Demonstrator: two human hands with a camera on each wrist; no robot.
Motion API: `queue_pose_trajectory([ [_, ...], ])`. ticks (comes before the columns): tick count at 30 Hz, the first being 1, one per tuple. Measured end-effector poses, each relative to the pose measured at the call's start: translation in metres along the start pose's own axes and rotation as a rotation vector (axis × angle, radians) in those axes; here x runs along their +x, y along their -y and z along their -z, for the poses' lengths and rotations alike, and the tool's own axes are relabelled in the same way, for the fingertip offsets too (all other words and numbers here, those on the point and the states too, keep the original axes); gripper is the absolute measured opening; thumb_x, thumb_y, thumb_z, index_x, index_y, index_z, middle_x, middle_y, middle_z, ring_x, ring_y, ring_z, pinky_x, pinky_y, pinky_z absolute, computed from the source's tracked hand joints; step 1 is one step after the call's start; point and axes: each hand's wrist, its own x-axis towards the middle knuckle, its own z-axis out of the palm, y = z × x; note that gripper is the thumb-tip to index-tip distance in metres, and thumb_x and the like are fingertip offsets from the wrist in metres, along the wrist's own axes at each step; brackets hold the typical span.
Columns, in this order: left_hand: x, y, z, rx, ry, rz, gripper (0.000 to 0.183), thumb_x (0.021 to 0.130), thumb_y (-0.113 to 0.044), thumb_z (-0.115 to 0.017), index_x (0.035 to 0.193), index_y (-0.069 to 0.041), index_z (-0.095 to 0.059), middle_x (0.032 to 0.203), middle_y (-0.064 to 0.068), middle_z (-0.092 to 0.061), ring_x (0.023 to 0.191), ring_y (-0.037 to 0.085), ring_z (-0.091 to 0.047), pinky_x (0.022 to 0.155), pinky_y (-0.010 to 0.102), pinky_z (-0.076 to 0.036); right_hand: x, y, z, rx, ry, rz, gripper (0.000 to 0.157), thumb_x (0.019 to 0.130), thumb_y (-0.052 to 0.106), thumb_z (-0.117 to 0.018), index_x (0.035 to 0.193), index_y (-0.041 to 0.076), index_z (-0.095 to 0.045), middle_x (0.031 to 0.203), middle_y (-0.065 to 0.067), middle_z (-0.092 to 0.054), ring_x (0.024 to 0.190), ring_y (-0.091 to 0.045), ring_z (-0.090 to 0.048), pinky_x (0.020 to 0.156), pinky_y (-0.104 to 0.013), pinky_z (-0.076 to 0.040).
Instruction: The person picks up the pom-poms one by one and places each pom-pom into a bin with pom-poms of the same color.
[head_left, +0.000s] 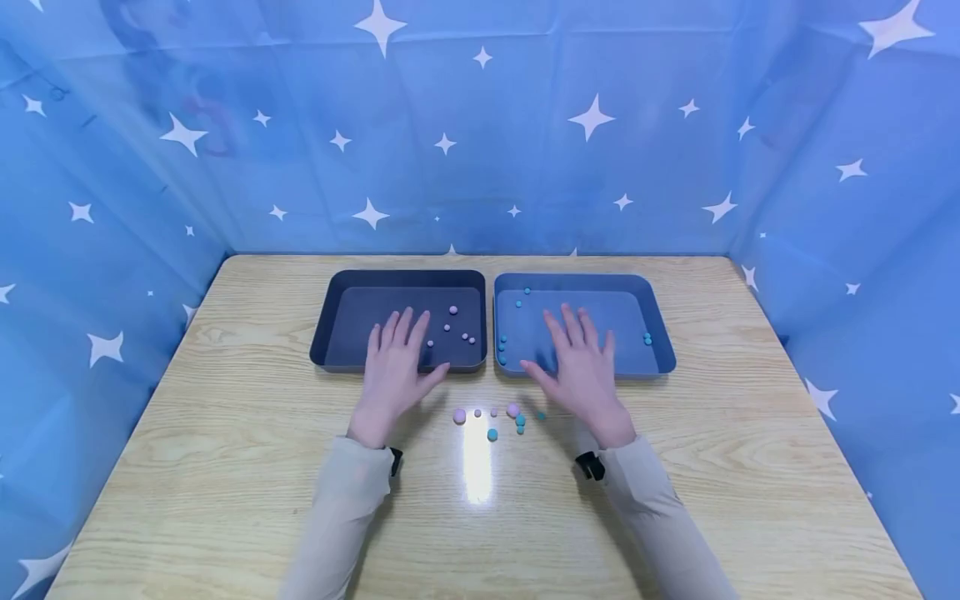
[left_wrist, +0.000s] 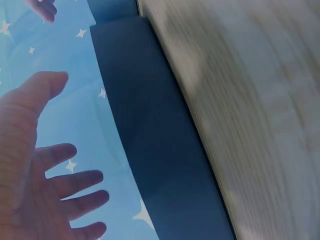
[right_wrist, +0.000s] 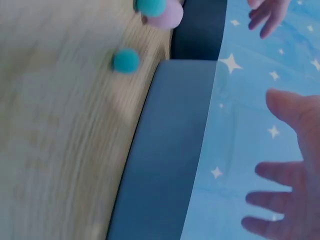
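Note:
My left hand hovers over the front edge of a dark navy tray, fingers spread and nothing held. Several small lilac balls lie in that tray's right half. Over the front of a blue tray my right hand is likewise spread and holds nothing. Small teal balls sit near that tray's left and right sides. Between the wrists, loose on the table, are lilac balls and teal balls. Both wrist views show the fingers apart, above the tray walls.
The two trays stand side by side near the back of a light wooden table, a narrow gap between them. A blue curtain with white stars encloses the back and sides. Black bands are at both wrists.

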Motion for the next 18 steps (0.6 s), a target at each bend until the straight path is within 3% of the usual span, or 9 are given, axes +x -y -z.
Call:
queue_pose_trajectory([
  [5, -0.009, 0.014, 0.005, -0.028, -0.074, -0.044, 0.071, 0.076, -0.039, -0.075, 0.132, -0.003, -0.05, 0.131, 0.021, -0.051, 0.122, 0.038, -0.044, 0.102, 0.055, -0.031, -0.006, 0.004, -0.004, 0.137, -0.127, 0.107, 0.061, 0.084, 0.039, -0.065, 0.131, 0.005, -0.051, 0.134, -0.019, -0.049, 0.123, -0.039, -0.042, 0.092, -0.062, -0.037],
  [10, -0.015, 0.028, 0.009, -0.084, -0.116, -0.074, 0.057, 0.075, -0.028, -0.077, 0.12, 0.001, -0.059, 0.121, 0.02, -0.058, 0.114, 0.034, -0.051, 0.099, 0.052, -0.035, -0.012, 0.011, -0.009, 0.256, -0.219, 0.192, 0.049, 0.08, 0.024, -0.072, 0.119, -0.001, -0.058, 0.117, -0.017, -0.061, 0.107, -0.035, -0.055, 0.087, -0.05, -0.047],
  [15, -0.022, 0.039, 0.012, -0.127, -0.128, -0.085, 0.048, 0.074, -0.022, -0.078, 0.114, 0.001, -0.063, 0.115, 0.019, -0.062, 0.109, 0.034, -0.054, 0.097, 0.052, -0.038, -0.018, 0.019, -0.012, 0.342, -0.248, 0.215, 0.042, 0.075, 0.011, -0.077, 0.111, -0.003, -0.06, 0.107, -0.017, -0.064, 0.099, -0.032, -0.058, 0.082, -0.043, -0.052],
  [18, -0.026, 0.046, 0.013, -0.141, -0.142, -0.082, 0.044, 0.073, -0.017, -0.079, 0.11, 0.001, -0.065, 0.11, 0.018, -0.064, 0.105, 0.034, -0.056, 0.094, 0.052, -0.041, -0.022, 0.024, -0.013, 0.372, -0.221, 0.204, 0.037, 0.072, 0.007, -0.078, 0.103, -0.003, -0.062, 0.099, -0.016, -0.065, 0.092, -0.03, -0.06, 0.078, -0.04, -0.053],
])
